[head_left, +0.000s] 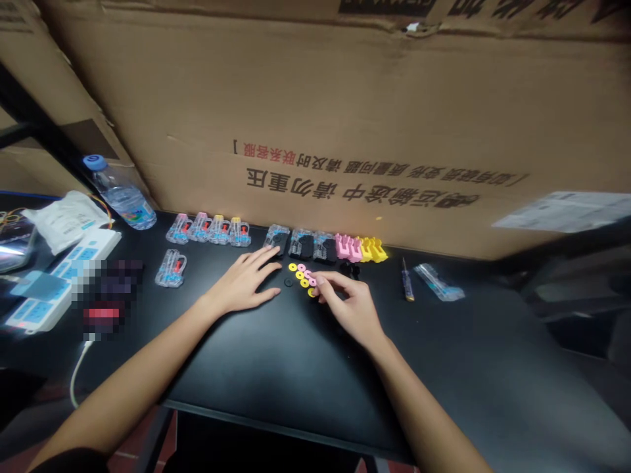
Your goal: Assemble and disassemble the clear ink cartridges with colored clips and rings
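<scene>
With the yellow and pink rings (pixel 303 276) near the far edge of the table (pixel 276 368), the right hand (pixel 351 306), narrowly pinched, any hold unclear, should lift one by the rim, while the left hand (pixel 246 284) lies loosely spread.

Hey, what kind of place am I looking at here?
Probably a makeshift small-parts workbench: a black table backed by a large cardboard sheet, with clear plastic pieces in a row, yellow and pink rings, and a screwdriver.

Desk (pixel 276 368) workspace with screwdriver (pixel 407 284), power strip (pixel 62 274)
</scene>
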Tool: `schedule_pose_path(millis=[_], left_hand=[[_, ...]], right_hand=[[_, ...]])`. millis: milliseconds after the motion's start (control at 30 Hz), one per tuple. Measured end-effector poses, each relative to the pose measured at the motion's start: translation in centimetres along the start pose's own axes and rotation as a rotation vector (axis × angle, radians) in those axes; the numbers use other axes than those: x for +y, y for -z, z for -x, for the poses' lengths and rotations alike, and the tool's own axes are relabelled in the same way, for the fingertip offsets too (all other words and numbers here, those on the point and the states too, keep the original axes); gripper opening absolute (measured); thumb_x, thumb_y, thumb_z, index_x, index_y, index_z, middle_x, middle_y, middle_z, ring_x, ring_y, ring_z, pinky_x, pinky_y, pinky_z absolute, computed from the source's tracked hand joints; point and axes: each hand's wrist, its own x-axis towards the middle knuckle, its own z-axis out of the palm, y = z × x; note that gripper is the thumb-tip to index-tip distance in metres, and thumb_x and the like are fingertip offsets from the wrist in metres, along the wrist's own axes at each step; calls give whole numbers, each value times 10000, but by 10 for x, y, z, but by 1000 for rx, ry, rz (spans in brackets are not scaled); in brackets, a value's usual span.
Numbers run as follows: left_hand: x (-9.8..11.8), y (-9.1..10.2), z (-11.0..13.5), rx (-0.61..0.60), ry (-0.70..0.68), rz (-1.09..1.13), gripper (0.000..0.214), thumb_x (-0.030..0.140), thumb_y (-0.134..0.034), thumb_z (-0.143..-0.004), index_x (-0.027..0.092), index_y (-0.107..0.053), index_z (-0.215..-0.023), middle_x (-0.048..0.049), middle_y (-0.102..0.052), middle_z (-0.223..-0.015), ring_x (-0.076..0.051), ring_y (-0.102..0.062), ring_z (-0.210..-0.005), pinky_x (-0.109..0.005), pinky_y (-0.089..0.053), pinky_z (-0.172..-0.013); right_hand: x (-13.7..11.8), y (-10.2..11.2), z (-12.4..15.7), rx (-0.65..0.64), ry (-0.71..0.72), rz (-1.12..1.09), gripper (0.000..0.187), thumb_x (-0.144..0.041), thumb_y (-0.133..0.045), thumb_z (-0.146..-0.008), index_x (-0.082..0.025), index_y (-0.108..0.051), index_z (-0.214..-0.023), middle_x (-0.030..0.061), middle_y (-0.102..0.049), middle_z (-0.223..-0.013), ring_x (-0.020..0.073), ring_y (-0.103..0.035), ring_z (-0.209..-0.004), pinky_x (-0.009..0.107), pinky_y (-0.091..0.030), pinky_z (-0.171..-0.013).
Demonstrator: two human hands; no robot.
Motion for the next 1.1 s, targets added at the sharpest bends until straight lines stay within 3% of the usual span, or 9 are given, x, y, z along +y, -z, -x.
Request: schedule_pose_path(millis=[100, 300, 500, 567, 667, 733, 833, 933, 1100], left_hand=[[7, -7, -8, -28, -1, 9, 519, 492, -580, -1075, 229, -582, -1522, -136, -271, -1812, -353, -268, -1678, -597, -347, -1294], [12, -15, -15, -36, -25, -7, 515, 474, -533, -1101, 223, -564, -1550, -138, -256, -1815, -347, -260, -1682, -615, -370, -1272], [12, -2, -6, 44, 3, -96, 555, 479, -530, -1103, 245, -522, -1606, -118, -268, -1816, -367, -220, -1689, -628, -340, -1295], [9, 8, 1, 91, 100, -178, 584, 436, -554, -1089, 246, -490, -1638, -122, -252, -1821, -390, -189, -1693, -661, -282, -1317], [-3, 23, 14, 138, 424, -311, 710, 441, -615, -1046, 234, -412, -1693, -174, -151, -1836, -490, -71, -1692, -820, -173, -1273], [-12, 30, 20, 90, 625, -347, 798, 506, -618, -1032, 246, -334, -1731, -192, -63, -1843, -542, 6, -1680, -923, -129, -1192], [-20, 34, 25, -24, 838, -279, 852, 618, -545, -1036, 279, -246, -1759, -175, 54, -1846, -574, 90, -1661, -991, -173, -1090], [-18, 34, 23, -74, 875, -205, 838, 634, -503, -1045, 278, -245, -1757, -154, 125, -1842, -575, 141, -1652, -993, -186, -1077], [9, 24, 16, -29, 727, -132, 825, 592, -582, -1025, 244, -316, -1725, -175, 117, -1840, -602, 162, -1636, -993, -167, -1078]], right_hand=[[0, -1, 1, -22, 41, 45, 334, -475, -643, -1019, -203, -833, -1050, 43, -797, -755, 210, -740, -631, 340, -612, -675], [-1, -5, 3, -60, 92, 109, 307, -451, -615, -1037, -218, -814, -1036, 31, -803, -761, 213, -744, -646, 338, -600, -683], [-1, -3, 2, -21, 135, 133, 280, -409, -620, -1027, -218, -825, -1023, 24, -809, -753, 212, -756, -636, 331, -604, -663], [0, 1, 1, 33, 148, 152, 268, -398, -631, -1017, -222, -832, -1008, 27, -817, -761, 218, -768, -645, 337, -611, -668], [1, 6, -1, 118, 146, 155, 266, -394, -631, -1016, -222, -834, -1007, 26, -816, -748, 220, -776, -653, 348, -625, -697], [2, 8, -2, 154, 136, 138, 268, -394, -628, -1018, -216, -829, -1011, 19, -803, -714, 214, -771, -634, 350, -630, -702], [4, 8, -2, 184, 136, 127, 259, -382, -635, -1008, -205, -824, -1006, 11, -781, -680, 201, -749, -589, 345, -626, -678], [4, 9, -1, 226, 153, 134, 257, -380, -636, -1010, -203, -821, -1013, 6, -764, -658, 191, -723, -553, 341, -614, -648], [7, 23, -6, 404, 246, 248, 238, -347, -628, -1012, -204, -818, -1015, 14, -757, -682, 194, -706, -568, 346, -600, -646]])
